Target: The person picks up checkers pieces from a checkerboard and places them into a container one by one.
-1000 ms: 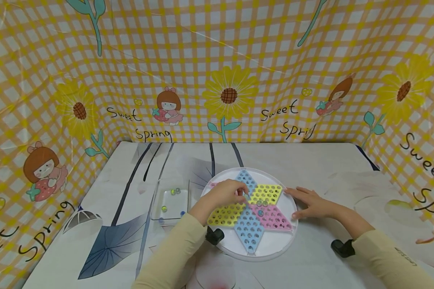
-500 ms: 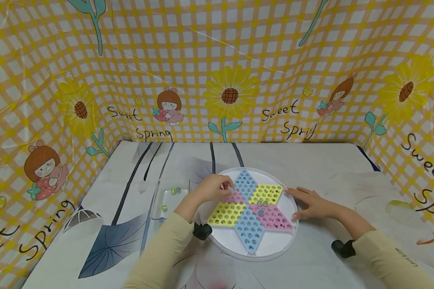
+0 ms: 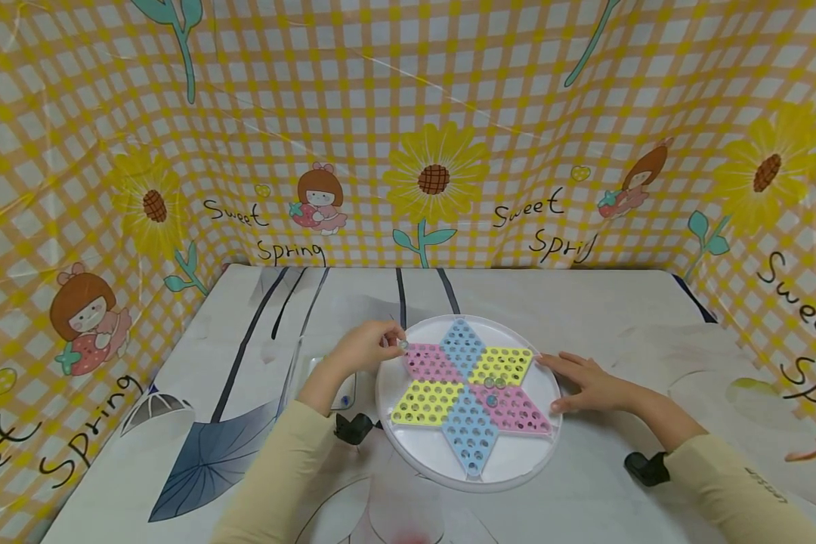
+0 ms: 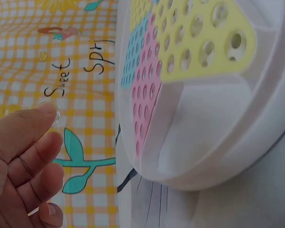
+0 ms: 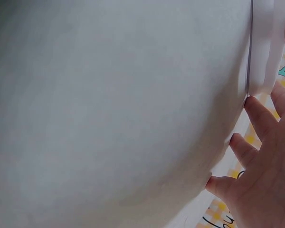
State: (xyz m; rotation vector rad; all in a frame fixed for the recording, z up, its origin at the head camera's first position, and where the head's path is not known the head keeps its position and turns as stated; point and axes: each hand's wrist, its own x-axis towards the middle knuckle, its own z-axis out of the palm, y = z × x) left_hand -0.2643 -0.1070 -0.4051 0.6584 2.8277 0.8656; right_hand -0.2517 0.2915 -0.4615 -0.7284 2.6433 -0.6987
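Observation:
My left hand (image 3: 365,347) pinches a clear glass marble (image 4: 56,118) between thumb and fingertips, at the left tip of the pink point of the round Chinese checkers board (image 3: 421,453). In the left wrist view the marble shows just past the thumb tip, partly covered by it. My right hand (image 3: 588,385) lies with fingers spread at the board's right rim. The right wrist view shows those fingertips resting on the table beside the white rim. Two clear marbles (image 3: 494,383) and a bluish marble (image 3: 492,400) sit near the board's middle.
Left of the board is a clear plastic box (image 3: 287,393), largely hidden by my left forearm; a blue marble (image 3: 344,401) shows in it. The printed white tabletop (image 3: 625,317) ends at a checked cloth backdrop (image 3: 353,113).
My left hand has moved left from the board's middle, across the pink point, to its outer tip, with the marble between its fingers. The right hand stays at the rim.

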